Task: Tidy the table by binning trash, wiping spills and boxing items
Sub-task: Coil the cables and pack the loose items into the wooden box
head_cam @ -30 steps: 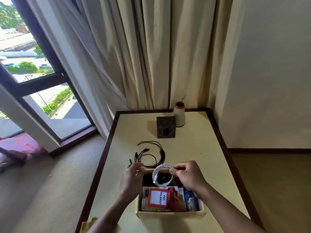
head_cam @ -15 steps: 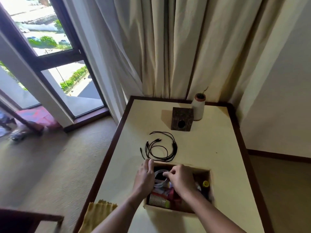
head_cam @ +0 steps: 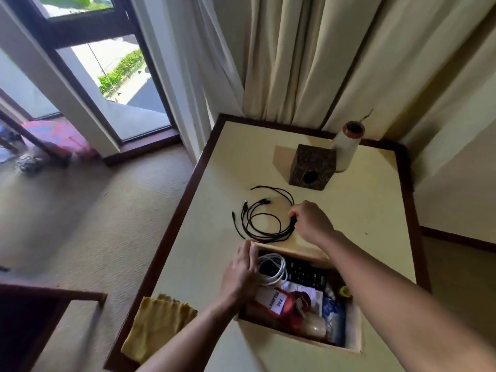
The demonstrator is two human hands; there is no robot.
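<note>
An open cardboard box (head_cam: 290, 248) sits near the front of the cream table (head_cam: 370, 210). Inside it lie a coiled white cable (head_cam: 273, 268), a dark remote, a red card holder (head_cam: 290, 307) and other small items. My left hand (head_cam: 241, 272) rests on the box's far left corner, fingers over the rim. A loose coil of black cable (head_cam: 257, 218) lies on the table just beyond the box. My right hand (head_cam: 311, 221) pinches the right side of that black coil.
A dark wooden cube (head_cam: 312, 166) with a round hole and a white cylindrical vase (head_cam: 346, 149) stand at the back of the table. A yellow cloth (head_cam: 158, 326) hangs over the front left edge. Curtains hang behind; a dark chair frame (head_cam: 40, 312) stands at the left.
The white cable that both hands held went down into the box. My right hand left it and reached forward to the black cable. My left hand stayed at the box's corner.
</note>
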